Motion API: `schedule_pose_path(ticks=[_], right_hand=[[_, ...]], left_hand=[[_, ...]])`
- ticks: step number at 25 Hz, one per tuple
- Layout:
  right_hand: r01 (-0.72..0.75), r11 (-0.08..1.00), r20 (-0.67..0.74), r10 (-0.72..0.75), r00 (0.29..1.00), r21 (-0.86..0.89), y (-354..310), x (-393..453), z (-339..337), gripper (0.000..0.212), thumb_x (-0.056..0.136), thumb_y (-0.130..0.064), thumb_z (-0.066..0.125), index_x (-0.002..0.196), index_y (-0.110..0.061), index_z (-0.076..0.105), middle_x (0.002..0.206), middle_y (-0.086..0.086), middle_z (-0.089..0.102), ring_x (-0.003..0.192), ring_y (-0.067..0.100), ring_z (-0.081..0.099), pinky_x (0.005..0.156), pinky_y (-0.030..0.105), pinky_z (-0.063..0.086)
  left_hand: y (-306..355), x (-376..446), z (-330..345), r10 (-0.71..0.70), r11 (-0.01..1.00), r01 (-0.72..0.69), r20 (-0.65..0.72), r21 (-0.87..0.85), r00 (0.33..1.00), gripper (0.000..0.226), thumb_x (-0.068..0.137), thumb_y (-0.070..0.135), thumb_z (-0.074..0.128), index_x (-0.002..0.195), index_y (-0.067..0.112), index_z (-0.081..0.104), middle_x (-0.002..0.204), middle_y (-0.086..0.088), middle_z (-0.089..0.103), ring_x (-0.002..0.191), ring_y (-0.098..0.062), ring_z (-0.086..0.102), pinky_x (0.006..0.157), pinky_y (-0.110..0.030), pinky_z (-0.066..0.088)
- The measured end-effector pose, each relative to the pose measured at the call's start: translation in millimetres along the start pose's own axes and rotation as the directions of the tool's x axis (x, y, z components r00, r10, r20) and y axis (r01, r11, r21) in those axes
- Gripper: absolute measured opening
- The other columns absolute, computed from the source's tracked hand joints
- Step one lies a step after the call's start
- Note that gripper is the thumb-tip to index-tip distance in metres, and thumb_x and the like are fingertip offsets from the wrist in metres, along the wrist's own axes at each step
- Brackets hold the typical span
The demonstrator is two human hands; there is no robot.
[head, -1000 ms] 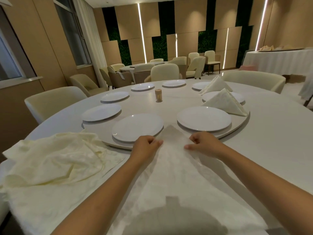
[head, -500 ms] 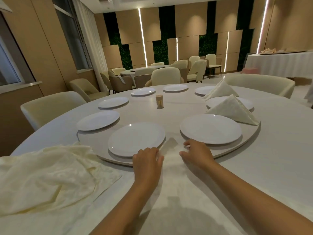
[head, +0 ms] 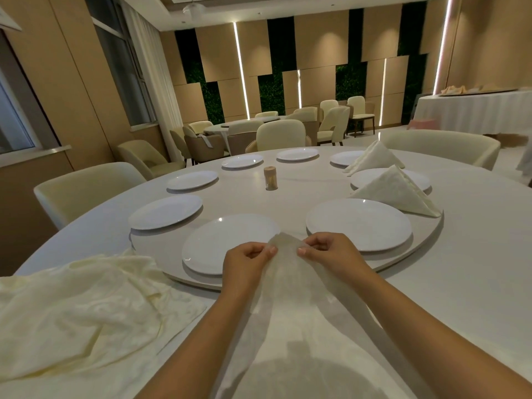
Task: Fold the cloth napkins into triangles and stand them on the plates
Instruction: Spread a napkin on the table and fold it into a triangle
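Fingers first: the left hand [head: 250, 258] and the right hand [head: 326, 249] sit close together at the near edge of the lazy Susan [head: 414, 256], each pinching the far tip of a cloth napkin [head: 290, 286] between thumb and curled fingers. The tip is lifted off the table and the cloth runs down from it in a long taper toward the person. This looks like the middle of a fold, the point being gathered before the triangle is shaped.

Just beyond the hands lie two bare plates, the left plate [head: 218, 246] and the right plate [head: 359, 223]. Farther right, two plates already carry folded triangles: the nearer folded napkin [head: 397, 192] and the farther folded napkin [head: 374, 158]. More bare plates ring the turntable, with a small wooden toothpick holder [head: 270, 178] near its middle. At near left a heap of unfolded napkins [head: 80, 306] waits on the table.

Next, I'd say, the corners want bringing together evenly and the crease pressing firm, or the triangle will sag once stood on a plate.
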State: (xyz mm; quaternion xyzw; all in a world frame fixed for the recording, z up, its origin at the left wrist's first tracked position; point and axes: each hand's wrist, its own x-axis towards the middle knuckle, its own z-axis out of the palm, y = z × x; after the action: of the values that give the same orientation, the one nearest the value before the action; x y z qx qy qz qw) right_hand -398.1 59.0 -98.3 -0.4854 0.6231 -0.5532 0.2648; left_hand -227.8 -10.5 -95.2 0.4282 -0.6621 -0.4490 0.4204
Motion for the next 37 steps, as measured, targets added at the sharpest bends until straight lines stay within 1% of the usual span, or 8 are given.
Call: schedule_pose_path(ticks=[9,14,22,26,28,31,34,37], right_hand=[[-0.163,0.984,-0.058,0.159,0.986,-0.066,-10,14,2,0.009,0.075,-0.018,0.08,0.077,-0.01,0.074,0.067,-0.004,0.067,0.058,0.007,0.058,0.048,0.011,0.042],[-0.204,0.971,-0.072,0.197,0.978,-0.123,-8,24,2,0.01,0.082,-0.021,0.074,0.084,-0.011,0.075,0.073,-0.007,0.066,0.067,0.006,0.058,0.055,0.017,0.041],[-0.241,0.955,-0.111,0.225,0.968,-0.17,0,32,6,0.011,0.082,-0.023,0.074,0.08,-0.012,0.075,0.061,-0.006,0.061,0.053,0.007,0.051,0.046,0.016,0.037],[-0.234,0.953,-0.119,0.214,0.97,-0.194,7,33,8,0.011,0.084,-0.023,0.072,0.078,-0.014,0.074,0.062,-0.008,0.061,0.058,0.007,0.053,0.055,0.019,0.04],[-0.208,0.938,-0.106,0.186,0.977,-0.276,8,30,9,0.014,0.084,-0.028,0.072,0.093,-0.017,0.074,0.078,-0.007,0.067,0.076,0.012,0.061,0.069,0.023,0.046],[-0.111,0.851,-0.078,0.083,0.993,-0.513,7,13,11,0.04,0.085,-0.034,0.069,0.122,-0.022,0.063,0.114,-0.005,0.065,0.106,0.016,0.06,0.09,0.028,0.044],[0.079,0.765,0.035,-0.074,0.997,-0.639,2,-28,17,0.036,0.087,-0.03,0.063,0.123,-0.026,0.063,0.122,-0.003,0.065,0.115,0.018,0.056,0.1,0.032,0.042],[0.181,0.708,0.175,-0.083,0.981,-0.683,-4,-85,24,0.034,0.093,-0.028,0.051,0.126,-0.03,0.06,0.128,-0.009,0.061,0.12,0.012,0.05,0.103,0.025,0.033]], left_hand=[[8,15,1,-0.052,0.995,0.055,0.041,-0.08,0.998,0.016,0.081,0.005,0.073,0.095,0.012,0.076,0.086,0.005,0.074,0.082,-0.005,0.069,0.068,-0.012,0.054],[6,26,6,-0.072,0.997,0.072,0.017,-0.007,0.997,0.012,0.083,0.009,0.073,0.092,0.016,0.076,0.085,0.006,0.073,0.081,-0.008,0.068,0.069,-0.016,0.051],[-5,34,11,-0.034,0.996,0.032,0.026,0.082,0.999,0.014,0.085,0.012,0.07,0.096,0.016,0.077,0.09,0.005,0.074,0.087,-0.01,0.069,0.08,-0.022,0.054],[-10,37,14,-0.041,0.992,0.041,-0.001,0.119,0.999,0.018,0.084,0.015,0.072,0.102,0.015,0.075,0.095,0.003,0.074,0.092,-0.012,0.068,0.078,-0.019,0.051],[-9,35,16,-0.025,0.973,0.03,-0.025,0.23,0.999,0.03,0.085,0.022,0.072,0.115,0.016,0.07,0.11,0.001,0.071,0.106,-0.016,0.062,0.097,-0.029,0.047],[-1,5,15,0.104,0.893,-0.075,-0.042,0.443,0.994,0.039,0.092,0.03,0.063,0.13,0.022,0.059,0.13,0.005,0.06,0.126,-0.019,0.043,0.103,-0.027,0.027],[-4,-50,4,0.284,0.614,-0.348,0.213,0.709,0.935,0.037,0.099,0.033,0.047,0.135,0.029,0.053,0.145,0.006,0.046,0.134,-0.013,0.036,0.102,-0.026,0.017],[-14,-107,-10,0.034,0.399,-0.371,0.39,0.838,0.92,0.051,0.098,0.038,0.022,0.148,0.028,0.032,0.159,0.0,0.019,0.144,-0.016,0.015,0.114,-0.036,0.008]])
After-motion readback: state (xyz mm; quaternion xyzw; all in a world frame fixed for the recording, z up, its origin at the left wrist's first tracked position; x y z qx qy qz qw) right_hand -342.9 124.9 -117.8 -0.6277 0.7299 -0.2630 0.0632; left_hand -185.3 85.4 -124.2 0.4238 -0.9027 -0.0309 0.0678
